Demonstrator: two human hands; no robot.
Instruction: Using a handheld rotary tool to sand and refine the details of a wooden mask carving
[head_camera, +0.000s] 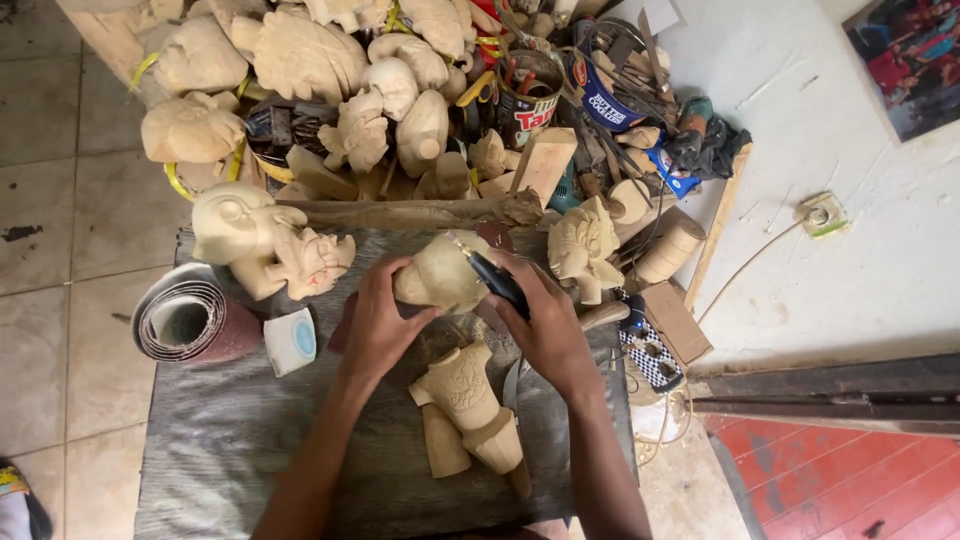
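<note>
Wooden carving (437, 272) in left hand (378, 325); right hand (548, 325) applies rotary tool (492, 277).

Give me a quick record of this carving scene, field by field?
Left hand: steadies a pale wooden carving
Right hand: grips a dark pen-like tool, its tip on the carving
Work surface: grey mat
In front of the hands: carved torso piece
Left side: sandpaper roll
Behind: heap of unfinished figures

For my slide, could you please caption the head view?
Left hand steadies a pale wooden carving while right hand applies a black rotary tool.
</note>
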